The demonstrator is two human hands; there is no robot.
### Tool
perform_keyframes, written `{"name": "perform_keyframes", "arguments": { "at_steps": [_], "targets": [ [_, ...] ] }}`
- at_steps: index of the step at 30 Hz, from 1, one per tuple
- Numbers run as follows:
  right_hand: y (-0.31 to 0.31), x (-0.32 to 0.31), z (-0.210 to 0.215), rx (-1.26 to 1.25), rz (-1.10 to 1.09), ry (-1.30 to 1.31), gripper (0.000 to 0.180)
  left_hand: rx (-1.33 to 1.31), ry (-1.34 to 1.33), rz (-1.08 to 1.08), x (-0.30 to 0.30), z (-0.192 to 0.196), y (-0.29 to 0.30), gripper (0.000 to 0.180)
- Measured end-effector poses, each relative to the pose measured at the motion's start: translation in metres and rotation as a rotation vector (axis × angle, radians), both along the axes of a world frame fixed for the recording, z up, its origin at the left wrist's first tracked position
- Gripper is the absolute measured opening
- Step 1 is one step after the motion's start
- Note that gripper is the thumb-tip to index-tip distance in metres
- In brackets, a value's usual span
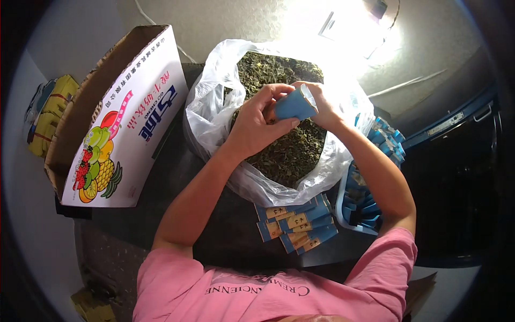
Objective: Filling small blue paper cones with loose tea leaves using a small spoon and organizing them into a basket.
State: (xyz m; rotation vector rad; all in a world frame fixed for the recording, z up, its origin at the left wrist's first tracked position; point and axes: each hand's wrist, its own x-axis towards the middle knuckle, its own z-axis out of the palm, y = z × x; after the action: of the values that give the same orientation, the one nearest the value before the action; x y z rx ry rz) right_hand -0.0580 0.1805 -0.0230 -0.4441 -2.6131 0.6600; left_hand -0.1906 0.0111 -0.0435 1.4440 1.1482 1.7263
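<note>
A small blue paper packet [294,106] with a white inner lining at its mouth is held over a clear plastic bag [212,88] of dried, dark green leaves [284,155]. My left hand [257,121] is closed round the packet's left side, the thumb along its lower edge. At the packet's open end, my right hand [325,107] is closed against it; most of its fingers are hidden behind the packet. What lies inside the packet does not show.
Several flat blue-and-tan packets [298,222] overlap below the bag. A light-rimmed basket [354,229] of blue packets stands to the right. At left is an open cardboard box [126,129] with fruit pictures; yellow bundles [56,110] lie beyond it. A bright lamp [357,27] shines at top right.
</note>
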Motion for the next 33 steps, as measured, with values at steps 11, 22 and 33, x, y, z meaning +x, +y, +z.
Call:
{"name": "perform_keyframes", "arguments": {
  "at_steps": [11, 22, 33],
  "targets": [
    [-0.017, 0.044, 0.066, -0.694, -0.254, 0.103, 0.026, 0.016, -0.036, 0.053, 0.003, -0.002, 0.003, 0.052],
    [-0.038, 0.061, 0.113, -0.51, -0.275, 0.18, 0.03, -0.018, -0.032, 0.079, 0.003, -0.001, 0.003, 0.052],
    [-0.074, 0.055, 0.11, 0.24, 0.1, 0.005, 0.019, 0.004, -0.048, 0.087, 0.001, -0.002, 0.003, 0.053]
  ]
}}
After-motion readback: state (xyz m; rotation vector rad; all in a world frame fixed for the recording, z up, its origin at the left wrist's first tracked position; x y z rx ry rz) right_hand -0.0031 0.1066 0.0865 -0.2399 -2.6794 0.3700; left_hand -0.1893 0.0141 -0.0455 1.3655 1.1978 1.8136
